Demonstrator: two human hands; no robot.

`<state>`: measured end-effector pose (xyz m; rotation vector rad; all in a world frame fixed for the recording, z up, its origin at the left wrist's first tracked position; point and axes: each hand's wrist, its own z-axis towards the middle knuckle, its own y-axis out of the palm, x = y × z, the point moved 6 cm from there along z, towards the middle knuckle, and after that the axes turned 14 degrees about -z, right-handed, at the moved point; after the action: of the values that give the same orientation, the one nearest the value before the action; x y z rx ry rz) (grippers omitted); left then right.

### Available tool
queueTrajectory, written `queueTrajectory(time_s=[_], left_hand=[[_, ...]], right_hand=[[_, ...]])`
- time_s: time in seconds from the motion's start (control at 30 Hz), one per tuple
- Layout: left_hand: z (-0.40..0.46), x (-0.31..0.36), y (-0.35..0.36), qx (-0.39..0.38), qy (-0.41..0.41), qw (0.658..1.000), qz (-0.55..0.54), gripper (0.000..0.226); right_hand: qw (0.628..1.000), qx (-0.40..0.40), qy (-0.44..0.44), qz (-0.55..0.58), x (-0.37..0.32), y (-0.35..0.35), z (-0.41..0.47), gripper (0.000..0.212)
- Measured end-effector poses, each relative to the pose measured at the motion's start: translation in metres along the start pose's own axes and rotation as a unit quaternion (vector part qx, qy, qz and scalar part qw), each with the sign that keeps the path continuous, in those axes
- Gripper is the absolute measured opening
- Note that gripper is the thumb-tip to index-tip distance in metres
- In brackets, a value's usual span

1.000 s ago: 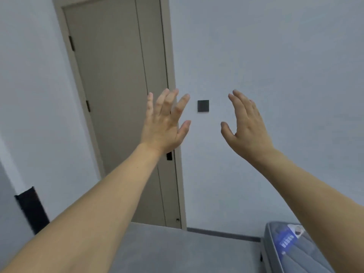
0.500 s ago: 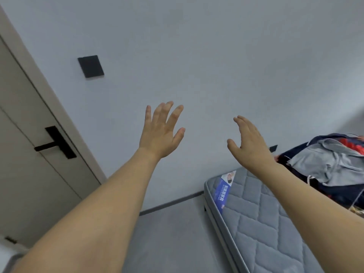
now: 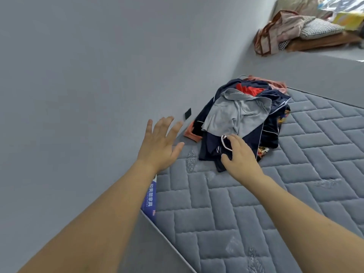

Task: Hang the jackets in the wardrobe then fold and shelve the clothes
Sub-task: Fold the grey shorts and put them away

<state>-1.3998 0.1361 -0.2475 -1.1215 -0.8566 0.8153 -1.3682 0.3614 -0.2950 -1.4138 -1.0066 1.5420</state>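
Note:
A heap of clothes [image 3: 244,123] lies on the grey quilted mattress [image 3: 275,203] near the wall. A light grey garment [image 3: 234,113] tops the heap, with navy, red and pink pieces under it. My right hand [image 3: 239,154] reaches out over the heap's near edge, its fingers spread above a navy piece with a white cord. It holds nothing. My left hand [image 3: 162,144] hovers left of the heap with straight, spread fingers, in front of the wall. No wardrobe or hanger is in view.
A grey wall [image 3: 98,75] fills the left side, with a small black plate [image 3: 188,113] low on it. Bags and pillows [image 3: 291,30] are piled on a ledge at the top right. A blue label [image 3: 150,196] sits on the mattress end.
My view has swung right, from the door to the mattress. Both hands have dropped toward the clothes heap, and my right hand now hangs over its near edge.

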Motion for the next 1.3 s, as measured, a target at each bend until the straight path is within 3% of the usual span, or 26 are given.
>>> queueTrajectory(time_s=[0.27,0.53,0.6,0.73,0.8,0.9,0.97,1.2,1.3], left_hand=[[0.134,-0.031,0.146,-0.085,0.032,0.995,-0.049,0.061],[0.278,-0.075,0.376,-0.18,0.069,0.974,-0.123,0.067],[0.307,-0.077,0.44,-0.213,0.091,0.96,-0.154,0.075],[0.339,-0.084,0.55,-0.259,0.089,0.953,-0.131,0.081],[0.338,-0.092,0.583,-0.213,0.075,0.963,-0.146,0.068],[0.326,-0.095,0.599,-0.041,0.107,0.978,-0.173,0.05],[0.322,-0.096,0.605,0.034,0.13,0.979,-0.153,0.046],[0.323,-0.093,0.609,0.045,0.147,0.979,-0.135,0.041],[0.322,-0.093,0.611,0.05,0.151,0.979,-0.128,0.041]], right_hand=[[0.995,-0.016,0.098,0.013,0.111,0.08,0.114,0.054],[0.987,0.012,0.147,-0.062,0.231,0.218,0.253,0.055],[0.984,-0.016,0.14,-0.111,0.258,0.265,0.286,0.067],[0.952,-0.184,0.16,-0.187,0.312,0.37,0.323,0.122],[0.953,-0.152,0.171,-0.198,0.326,0.4,0.326,0.127],[0.968,0.015,0.145,-0.202,0.328,0.416,0.317,0.117],[0.966,0.101,0.121,-0.206,0.331,0.419,0.309,0.106],[0.967,0.174,0.131,-0.133,0.338,0.411,0.305,0.063],[0.964,0.185,0.146,-0.122,0.341,0.412,0.304,0.058]])
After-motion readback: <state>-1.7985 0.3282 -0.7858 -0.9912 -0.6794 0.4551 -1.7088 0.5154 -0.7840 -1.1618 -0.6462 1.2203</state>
